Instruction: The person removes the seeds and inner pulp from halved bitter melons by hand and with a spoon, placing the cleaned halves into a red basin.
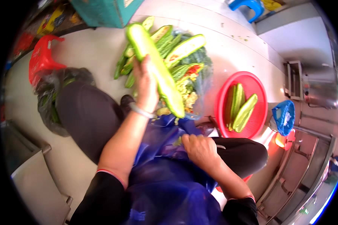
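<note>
In the head view my left hand [146, 85] holds a halved, pale green bitter melon [160, 76] lengthwise, its hollowed inner side facing up. My right hand [199, 149] is closed over my lap around a tool, of which only a thin end shows; its kind is hidden. Beyond my left hand lies a heap of bitter melons [169, 46], some split with pale or red insides, partly on a clear plastic bag [205, 84]. Scooped pith and seeds [190, 98] lie at the heap's near side. A red plastic basket [263, 112] on the right holds several melon halves [239, 104].
A red plastic stool [42, 59] and a dark plastic bag [53, 112] with green produce stand to the left. A teal box [107, 11] is at the back. A bin with a blue bag [283, 118] stands right of the basket. A blue stool [249, 8] is at the far right.
</note>
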The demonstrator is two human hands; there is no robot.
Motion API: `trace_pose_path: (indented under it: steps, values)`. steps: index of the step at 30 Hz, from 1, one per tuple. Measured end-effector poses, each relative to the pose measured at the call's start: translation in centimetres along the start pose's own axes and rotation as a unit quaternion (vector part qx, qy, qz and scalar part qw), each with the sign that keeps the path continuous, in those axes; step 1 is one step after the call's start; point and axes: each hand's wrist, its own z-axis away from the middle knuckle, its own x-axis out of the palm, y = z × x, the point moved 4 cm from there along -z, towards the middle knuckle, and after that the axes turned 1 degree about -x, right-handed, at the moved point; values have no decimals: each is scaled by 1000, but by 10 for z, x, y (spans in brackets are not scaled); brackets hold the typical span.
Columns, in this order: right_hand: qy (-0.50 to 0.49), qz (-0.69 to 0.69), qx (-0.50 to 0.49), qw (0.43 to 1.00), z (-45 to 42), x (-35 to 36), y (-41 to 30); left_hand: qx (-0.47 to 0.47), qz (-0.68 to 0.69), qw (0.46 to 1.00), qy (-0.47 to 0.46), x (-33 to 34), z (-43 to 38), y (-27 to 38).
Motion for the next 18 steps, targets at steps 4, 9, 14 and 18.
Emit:
trace_pose_path:
  steps: [4, 9, 14, 18]
  values:
    - [-26, 22, 146, 989, -22, -3, 61, 165, -94, 976, -108, 32, 6, 29]
    - [-105, -6, 75, 992, -13, 38, 40, 25, -66, 957, -281, 126, 46, 16]
    - [-123, -109, 35, 986, -5, 39, 16, -201, 43, 912, -354, 207, 87, -113]
    - [-121, -96, 74, 985, -1, 35, 40, -251, -304, 821, -412, 171, 107, -207]
